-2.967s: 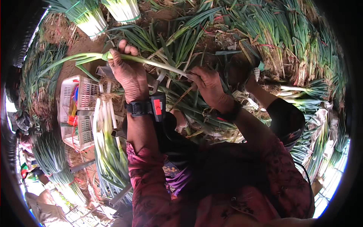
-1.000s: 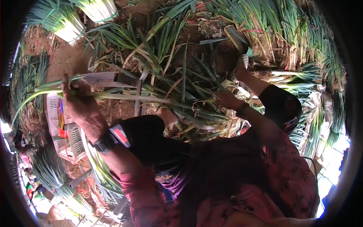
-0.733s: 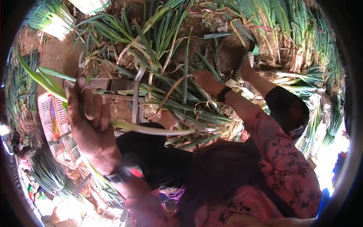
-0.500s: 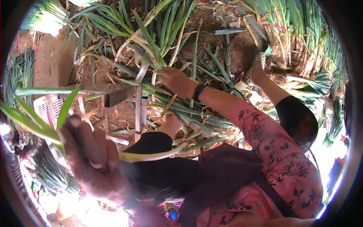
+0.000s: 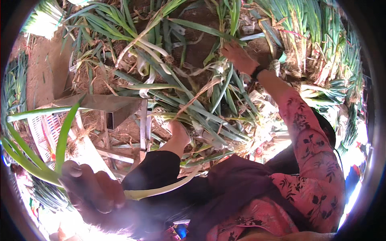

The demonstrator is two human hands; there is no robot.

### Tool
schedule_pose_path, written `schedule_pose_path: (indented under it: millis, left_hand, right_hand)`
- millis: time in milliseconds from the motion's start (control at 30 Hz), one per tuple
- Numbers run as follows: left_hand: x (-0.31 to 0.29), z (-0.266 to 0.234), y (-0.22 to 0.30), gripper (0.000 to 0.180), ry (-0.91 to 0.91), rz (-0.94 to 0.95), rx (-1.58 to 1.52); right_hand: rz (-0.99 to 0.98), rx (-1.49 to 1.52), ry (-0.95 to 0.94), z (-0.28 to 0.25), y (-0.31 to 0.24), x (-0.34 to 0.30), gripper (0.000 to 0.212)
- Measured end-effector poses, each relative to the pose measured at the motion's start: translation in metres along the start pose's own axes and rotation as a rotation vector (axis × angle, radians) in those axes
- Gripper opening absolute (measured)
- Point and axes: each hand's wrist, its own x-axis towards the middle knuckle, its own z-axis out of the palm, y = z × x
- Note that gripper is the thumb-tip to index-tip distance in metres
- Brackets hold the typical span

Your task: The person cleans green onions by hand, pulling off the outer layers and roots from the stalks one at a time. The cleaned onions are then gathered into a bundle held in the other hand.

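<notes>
In the lower left, my left hand (image 5: 94,190) is closed around a single green onion (image 5: 161,190). Its green leaves fan out to the left of the fist, and its pale stem curves out to the right over my dark clothing. My right hand (image 5: 240,58) reaches far out with its fingers closed at the base of some upright green onions (image 5: 231,22). Part of that grip is hidden by the back of the hand. Under and left of my right wrist, loose green onions and dry leaves (image 5: 189,100) lie strewn on the ground.
A metal stand (image 5: 108,102) is at the left, beside a red-and-white crate (image 5: 42,130). Bundled green onions (image 5: 297,32) stand along the right, and another bundle (image 5: 44,18) lies top left. My foot (image 5: 177,134) rests among the loose stalks.
My right hand has moved right and farther away, carrying the green onions from the middle. My left hand has dropped slightly, still holding its stalk.
</notes>
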Motion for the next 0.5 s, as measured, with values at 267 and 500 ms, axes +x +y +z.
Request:
schedule_pose_path:
  millis: [267,500]
  left_hand:
    - [-0.001,-0.003,-0.008,0.025,-0.122,0.024,-0.055]
    - [0.0,0.033,-0.019,0.02,0.169,-0.005,0.021]
  right_hand:
    - [0.114,-0.072,-0.248,-0.011,0.018,-0.111,0.032]
    - [1.009,0.562,0.489,0.029,0.014,-0.108,0.029]
